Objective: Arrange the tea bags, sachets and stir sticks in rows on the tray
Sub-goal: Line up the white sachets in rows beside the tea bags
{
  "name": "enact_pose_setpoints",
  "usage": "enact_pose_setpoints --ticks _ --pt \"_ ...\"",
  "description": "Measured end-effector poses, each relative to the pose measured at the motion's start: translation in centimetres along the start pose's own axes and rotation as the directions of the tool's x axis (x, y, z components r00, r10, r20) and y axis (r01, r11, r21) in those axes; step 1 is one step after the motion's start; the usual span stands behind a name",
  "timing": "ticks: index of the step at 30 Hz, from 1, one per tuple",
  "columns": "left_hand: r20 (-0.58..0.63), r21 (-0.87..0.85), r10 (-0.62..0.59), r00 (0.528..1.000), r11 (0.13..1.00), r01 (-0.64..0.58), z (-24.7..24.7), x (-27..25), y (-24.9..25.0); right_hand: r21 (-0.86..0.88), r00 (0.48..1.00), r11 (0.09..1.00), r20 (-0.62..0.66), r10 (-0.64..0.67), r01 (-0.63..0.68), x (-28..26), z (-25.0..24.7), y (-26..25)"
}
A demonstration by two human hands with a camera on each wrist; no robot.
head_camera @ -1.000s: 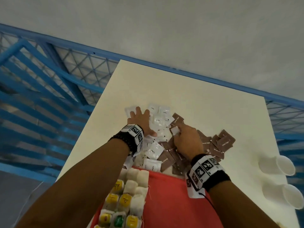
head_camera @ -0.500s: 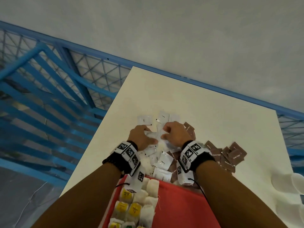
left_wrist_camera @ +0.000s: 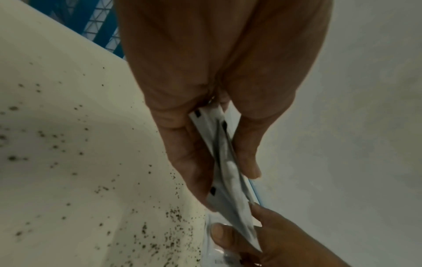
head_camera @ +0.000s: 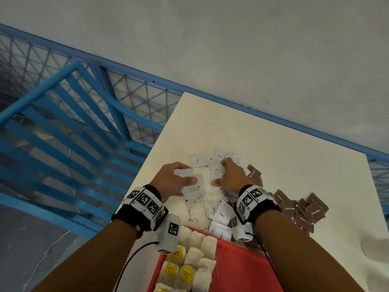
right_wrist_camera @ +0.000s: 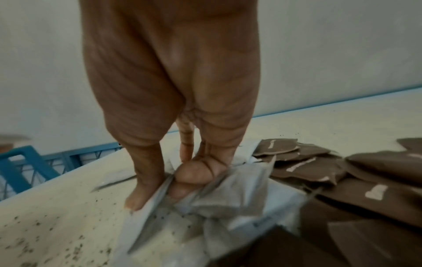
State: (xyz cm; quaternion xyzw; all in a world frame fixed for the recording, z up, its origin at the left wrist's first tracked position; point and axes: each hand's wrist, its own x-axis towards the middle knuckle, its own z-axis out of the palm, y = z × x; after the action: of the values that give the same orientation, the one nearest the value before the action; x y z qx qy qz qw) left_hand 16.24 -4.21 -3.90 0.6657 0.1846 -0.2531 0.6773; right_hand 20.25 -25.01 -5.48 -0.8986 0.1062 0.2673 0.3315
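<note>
In the head view my left hand (head_camera: 188, 179) pinches a small stack of white sachets (head_camera: 192, 187) just above the cream table (head_camera: 273, 148). The left wrist view shows that stack (left_wrist_camera: 224, 159) edge-on between thumb and fingers (left_wrist_camera: 196, 173). My right hand (head_camera: 219, 174) grips another bunch of white sachets (head_camera: 216, 169) close beside it; its thumb and curled fingers (right_wrist_camera: 189, 177) clamp crumpled sachets (right_wrist_camera: 228, 196). The red tray (head_camera: 237, 268) lies near me with rows of tea bags (head_camera: 196, 247) along its left side. No stir sticks are in view.
Loose white sachets (head_camera: 221, 214) lie between the hands and the tray, others (head_camera: 197, 160) beyond. Brown sachets (head_camera: 303, 209) are heaped to the right. Dark grains (head_camera: 196, 207) are spilled on the table. Blurred white cups (head_camera: 379, 245) sit far right. A blue railing (head_camera: 84, 123) runs past the table's left edge.
The left hand went from lying flat on the white sachets to pinching a stack. The right hand moved left off the brown sachets and gripped white ones beside it.
</note>
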Motion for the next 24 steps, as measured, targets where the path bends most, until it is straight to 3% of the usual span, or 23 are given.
enact_pose_setpoints --ticks 3,7,12,16,21,24 --pt "0.039 0.051 -0.007 0.999 0.999 0.005 -0.3 -0.4 -0.3 -0.071 0.999 0.997 -0.036 0.037 -0.039 -0.2 -0.2 -0.5" --pt "0.074 0.132 -0.031 0.997 0.991 0.021 -0.8 -0.9 -0.8 -0.372 1.000 0.928 -0.016 -0.007 0.001 0.1 -0.3 -1.6" --pt "0.083 0.138 -0.061 0.995 0.989 0.049 -2.2 -1.4 -1.3 -0.318 0.996 0.947 -0.048 -0.072 0.053 0.0 -0.9 -2.4" --pt "0.086 0.101 -0.074 0.994 0.993 0.065 -3.3 -1.8 -2.0 -0.440 0.941 0.838 0.241 -0.237 0.323 -0.5 0.3 -2.3" --pt "0.108 0.006 -0.061 0.992 0.998 0.061 -4.0 -2.8 -2.2 -0.468 0.955 0.844 0.253 -0.157 0.263 -0.7 0.5 -1.3" --pt "0.133 -0.057 -0.083 0.988 0.994 0.091 -3.8 -3.6 -1.9 -0.493 0.950 0.815 0.219 -0.222 0.304 -1.6 0.2 -1.5"
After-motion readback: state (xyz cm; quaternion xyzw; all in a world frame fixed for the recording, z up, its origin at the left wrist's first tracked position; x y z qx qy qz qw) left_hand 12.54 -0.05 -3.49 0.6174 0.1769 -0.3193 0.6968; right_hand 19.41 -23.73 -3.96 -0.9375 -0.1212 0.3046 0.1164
